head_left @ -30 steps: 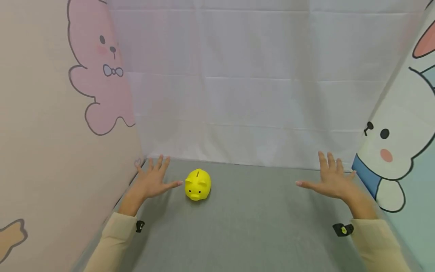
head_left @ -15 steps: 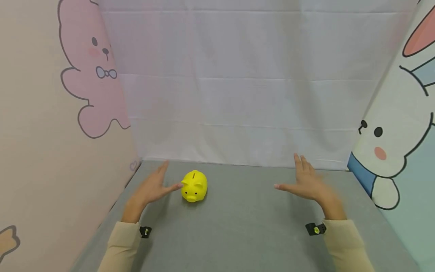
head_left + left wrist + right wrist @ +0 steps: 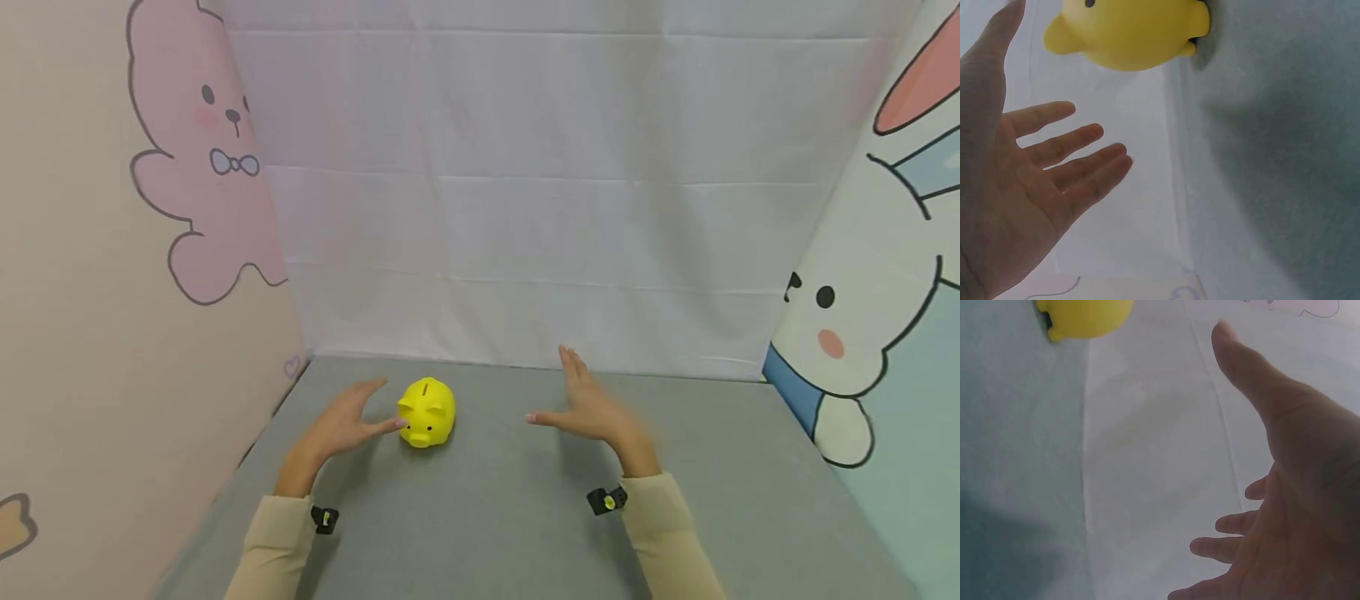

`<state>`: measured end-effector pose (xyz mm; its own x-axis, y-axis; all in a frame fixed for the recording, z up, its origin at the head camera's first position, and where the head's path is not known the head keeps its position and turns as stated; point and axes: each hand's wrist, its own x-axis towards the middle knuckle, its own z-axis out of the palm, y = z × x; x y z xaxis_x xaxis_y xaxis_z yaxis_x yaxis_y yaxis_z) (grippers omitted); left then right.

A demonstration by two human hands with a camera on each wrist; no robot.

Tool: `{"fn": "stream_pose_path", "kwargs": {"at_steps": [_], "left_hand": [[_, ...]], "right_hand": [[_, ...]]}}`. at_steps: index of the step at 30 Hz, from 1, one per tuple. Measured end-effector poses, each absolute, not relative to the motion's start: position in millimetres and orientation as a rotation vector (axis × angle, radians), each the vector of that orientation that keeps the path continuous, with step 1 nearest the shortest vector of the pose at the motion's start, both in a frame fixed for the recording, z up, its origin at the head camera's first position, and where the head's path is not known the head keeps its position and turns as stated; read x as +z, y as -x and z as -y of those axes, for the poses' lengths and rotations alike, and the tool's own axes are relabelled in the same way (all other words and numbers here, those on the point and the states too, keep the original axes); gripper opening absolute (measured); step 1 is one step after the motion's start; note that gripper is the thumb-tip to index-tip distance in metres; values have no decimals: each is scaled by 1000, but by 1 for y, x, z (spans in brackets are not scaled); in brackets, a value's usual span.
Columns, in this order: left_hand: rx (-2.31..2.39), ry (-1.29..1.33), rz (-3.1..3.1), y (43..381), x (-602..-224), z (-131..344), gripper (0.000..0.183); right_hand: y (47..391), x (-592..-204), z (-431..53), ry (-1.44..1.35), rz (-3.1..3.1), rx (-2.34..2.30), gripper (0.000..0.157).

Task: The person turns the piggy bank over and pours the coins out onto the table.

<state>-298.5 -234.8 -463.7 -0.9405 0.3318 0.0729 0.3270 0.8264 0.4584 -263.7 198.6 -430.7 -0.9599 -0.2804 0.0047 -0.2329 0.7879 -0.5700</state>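
A yellow piggy bank with a coin slot on top stands upright on the grey table, left of centre in the head view. Just to its left is my left hand, fingers extended and thumb reaching toward the pig's face; in the head view the thumb tip overlaps its edge. The left wrist view shows the pig apart from the spread fingers. My right hand hovers to the right of the pig, thumb out and fingers straight, holding nothing. Only the pig's lower part shows in the right wrist view.
The grey tabletop meets a white hanging cloth at its far edge. A wall with a pink bear stands at left, and one with a white rabbit at right.
My right hand has swept left across the table toward the piggy bank. The left hand has turned and drawn its fingers together beside the pig. The head view has shifted slightly.
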Motion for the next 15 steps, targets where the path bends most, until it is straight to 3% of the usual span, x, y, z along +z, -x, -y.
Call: {"fn": "stream_pose_path", "kwargs": {"at_steps": [15], "left_hand": [[975,-527,-2828,306,-488,228,105]], "right_hand": [[282,-467,-133,592,-2799,-1015,113]]}}
